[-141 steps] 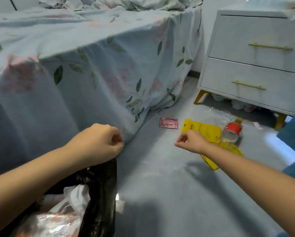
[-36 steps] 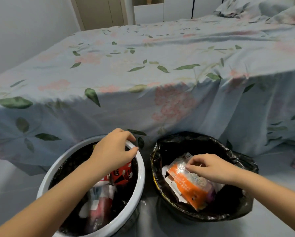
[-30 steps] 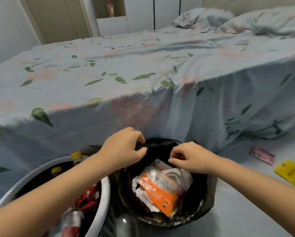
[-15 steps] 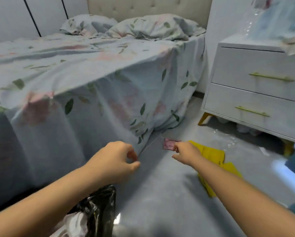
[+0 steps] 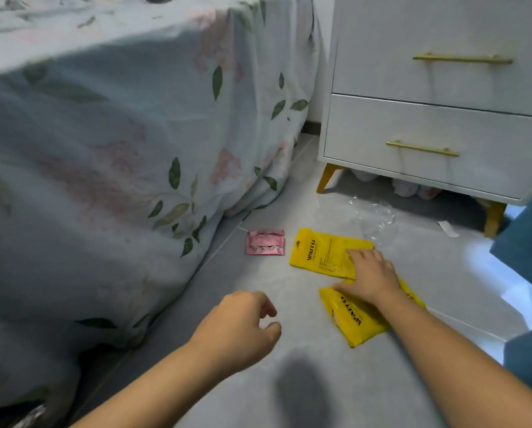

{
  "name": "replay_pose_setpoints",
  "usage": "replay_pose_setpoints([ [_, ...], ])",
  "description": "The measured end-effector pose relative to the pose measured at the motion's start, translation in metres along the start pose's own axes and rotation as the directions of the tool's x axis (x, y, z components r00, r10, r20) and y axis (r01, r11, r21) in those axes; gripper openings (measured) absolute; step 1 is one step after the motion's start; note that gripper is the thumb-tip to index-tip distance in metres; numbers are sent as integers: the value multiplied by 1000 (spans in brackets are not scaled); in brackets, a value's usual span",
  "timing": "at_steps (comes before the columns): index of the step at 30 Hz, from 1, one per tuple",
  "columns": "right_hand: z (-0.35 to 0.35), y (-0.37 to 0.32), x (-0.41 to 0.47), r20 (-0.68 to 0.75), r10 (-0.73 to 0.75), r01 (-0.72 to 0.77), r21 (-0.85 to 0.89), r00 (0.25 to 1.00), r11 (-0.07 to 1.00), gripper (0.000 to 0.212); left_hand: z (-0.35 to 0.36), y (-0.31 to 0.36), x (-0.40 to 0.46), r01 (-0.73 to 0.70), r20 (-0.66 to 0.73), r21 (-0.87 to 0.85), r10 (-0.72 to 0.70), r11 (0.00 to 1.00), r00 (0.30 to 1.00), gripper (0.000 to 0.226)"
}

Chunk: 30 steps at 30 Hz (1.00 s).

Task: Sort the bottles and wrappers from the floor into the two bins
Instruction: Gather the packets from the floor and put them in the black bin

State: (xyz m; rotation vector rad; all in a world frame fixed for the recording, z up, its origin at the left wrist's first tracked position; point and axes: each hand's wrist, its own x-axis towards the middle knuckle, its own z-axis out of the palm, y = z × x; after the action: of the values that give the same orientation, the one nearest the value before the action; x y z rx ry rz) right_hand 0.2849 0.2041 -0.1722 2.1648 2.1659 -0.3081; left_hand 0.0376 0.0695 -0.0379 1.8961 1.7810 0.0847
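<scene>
Two flat yellow wrappers (image 5: 323,253) printed "WAITU" lie on the grey floor (image 5: 258,381) before the nightstand (image 5: 437,125). The right hand (image 5: 371,278) rests spread flat across both, while the left hand (image 5: 237,327) hovers loosely curled, empty. A small pink wrapper (image 5: 265,242) lies beside the bedsheet's (image 5: 104,149) edge.

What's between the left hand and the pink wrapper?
Head view: only bare grey floor between the left hand and the pink wrapper. The yellow wrappers lie off to the right.
</scene>
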Motion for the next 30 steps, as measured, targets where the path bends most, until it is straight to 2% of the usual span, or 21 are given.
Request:
replay_pose_setpoints([
  [2, 4, 0, 12, 68, -5, 8, -34, 998, 999, 98, 5, -1, 7, 17, 14, 1, -17, 1000, 1000, 31],
  [4, 3, -1, 22, 124, -20, 28, -60, 992, 998, 91, 8, -2, 13, 38, 23, 1, -38, 999, 999, 31],
  [6, 1, -3, 27, 135, -48, 64, -115, 990, 991, 72, 10, -2, 17, 52, 19, 4, -52, 999, 998, 31],
  [8, 1, -4, 27, 95, -98, 117, -214, 991, 970, 45, 12, -2, 19, 60, 17, 13, -61, 998, 998, 32],
  [10, 2, -3, 24, 47, -145, 153, -268, 988, 951, 30, 14, 0, 19, 74, 18, 6, -74, 997, 997, 31],
  [12, 1, -2, 14, -44, -151, 141, -190, 987, 972, 25, 14, 3, 17, 82, 11, -29, -82, 996, 997, 31],
  [14, 0, -7, 1, -259, -110, 133, 71, 960, 989, 18, 13, 4, 15, 99, 0, -73, -99, 992, 995, 33],
  [15, -1, -13, -8, -328, -52, 145, 263, 943, 954, 17, 12, 4, 15, 113, -12, -106, -115, 988, 993, 36],
  [16, -6, -22, -20, -339, 19, 159, 489, 941, 858, 19, 11, 5, 14, 130, -35, -144, -137, 981, 990, 42],
  [17, -12, -33, -32, -285, 81, 155, 714, 955, 682, 18, 9, 5, 14, 159, -58, -197, -174, 967, 983, 50],
  [18, -19, -44, -46, -187, 100, 121, 880, 977, 460, 16, 7, 5, 14, 193, -81, -275, -223, 942, 971, 60],
  [19, -26, -55, -58, -95, 76, 72, 962, 993, 265, 13, 6, 5, 14, 228, -96, -368, -281, 901, 955, 72],
  [20, -33, -62, -71, -21, 23, 18, 993, 1000, 120, 12, 5, 5, 14, 251, -107, -454, -332, 855, 937, 82],
  [22, -42, -74, -92, 101, -142, -116, 988, 985, -101, 12, 3, 2, 13, 253, -89, -586, -372, 770, 924, 91],
  [23, -45, -77, -100, 149, -227, -187, 970, 962, -158, 13, 3, 0, 11, 216, -79, -642, -343, 736, 936, 86],
  [25, -50, -82, -111, 214, -384, -285, 948, 898, -138, 18, 2, -2, 6, 123, -89, -743, -279, 658, 956, 54],
  [27, -52, -79, -107, 219, -460, -268, 963, 860, -42, 40, -1, -2, -1, 69, -118, -794, -264, 604, 957, 19],
  [28, -53, -73, -99, 185, -437, -187, 982, 880, 40, 54, -2, -2, -4, 54, -134, -809, -272, 586, 953, 13],
  [29, -54, -62, -87, 132, -355, -67, 980, 926, 188, 63, -3, -2, -7, 46, -148, -818, -286, 573, 947, 12],
  [30, -53, -47, -74, 37, -224, 60, 910, 974, 410, 67, -3, -3, -8, 44, -158, -825, -304, 563, 940, 11],
])
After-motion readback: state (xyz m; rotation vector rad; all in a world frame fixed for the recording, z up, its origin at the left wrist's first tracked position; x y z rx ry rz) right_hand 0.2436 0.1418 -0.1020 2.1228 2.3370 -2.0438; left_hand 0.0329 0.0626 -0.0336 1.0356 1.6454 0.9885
